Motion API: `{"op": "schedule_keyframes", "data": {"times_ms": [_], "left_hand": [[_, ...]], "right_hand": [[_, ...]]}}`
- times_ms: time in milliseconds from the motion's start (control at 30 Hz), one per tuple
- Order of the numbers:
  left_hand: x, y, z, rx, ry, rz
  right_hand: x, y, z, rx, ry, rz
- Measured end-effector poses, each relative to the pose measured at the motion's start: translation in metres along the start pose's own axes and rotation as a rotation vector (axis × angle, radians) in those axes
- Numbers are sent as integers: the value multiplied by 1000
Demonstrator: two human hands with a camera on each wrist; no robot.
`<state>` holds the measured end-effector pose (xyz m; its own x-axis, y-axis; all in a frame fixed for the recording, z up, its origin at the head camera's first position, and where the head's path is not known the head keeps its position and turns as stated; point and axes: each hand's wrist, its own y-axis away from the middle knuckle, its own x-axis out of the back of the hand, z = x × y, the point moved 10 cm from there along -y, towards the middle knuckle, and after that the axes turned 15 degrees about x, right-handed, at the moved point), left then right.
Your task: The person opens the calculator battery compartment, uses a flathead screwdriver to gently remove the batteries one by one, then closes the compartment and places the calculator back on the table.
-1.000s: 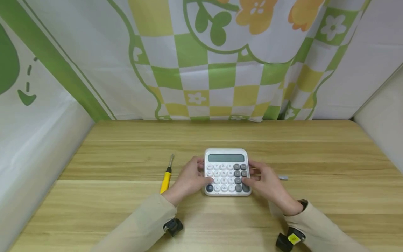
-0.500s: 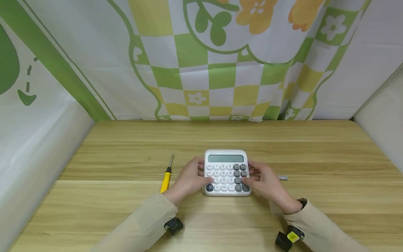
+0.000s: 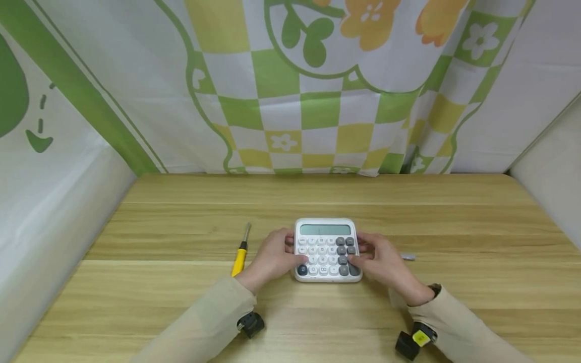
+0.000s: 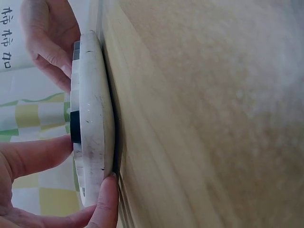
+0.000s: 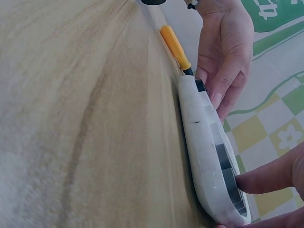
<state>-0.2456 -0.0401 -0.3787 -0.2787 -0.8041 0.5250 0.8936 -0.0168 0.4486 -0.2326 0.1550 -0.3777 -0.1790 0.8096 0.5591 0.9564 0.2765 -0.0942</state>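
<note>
A white calculator (image 3: 323, 254) with white, grey and dark keys is just in front of me, its display at the far side. My left hand (image 3: 274, 257) grips its left edge, thumb on the front keys and fingers at the side. On the opposite edge my right hand (image 3: 385, 262) holds it likewise, thumb at the grey keys. The left wrist view shows the scuffed near side of the calculator (image 4: 94, 118) close to the tabletop, a dark gap beneath. Part of the fingers is hidden behind the case.
A yellow-handled screwdriver (image 3: 239, 258) lies left of the calculator, partly behind my left wrist. To the right, a small grey object (image 3: 408, 257) lies on the wooden table (image 3: 181, 222), too small to identify. A checked curtain (image 3: 320, 111) hangs along the far edge.
The calculator's far edge has sunk slightly toward the table while its near edge stays put. Its display looks lighter now. Both hands keep their grip and hardly move.
</note>
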Motion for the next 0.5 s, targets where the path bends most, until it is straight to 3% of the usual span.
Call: {"op": "schedule_keyframes", "data": {"times_ms": [500], "left_hand": [[-1, -2, -2, 13, -10, -17]], "right_hand": [[-1, -2, 2, 1, 22, -24]]}}
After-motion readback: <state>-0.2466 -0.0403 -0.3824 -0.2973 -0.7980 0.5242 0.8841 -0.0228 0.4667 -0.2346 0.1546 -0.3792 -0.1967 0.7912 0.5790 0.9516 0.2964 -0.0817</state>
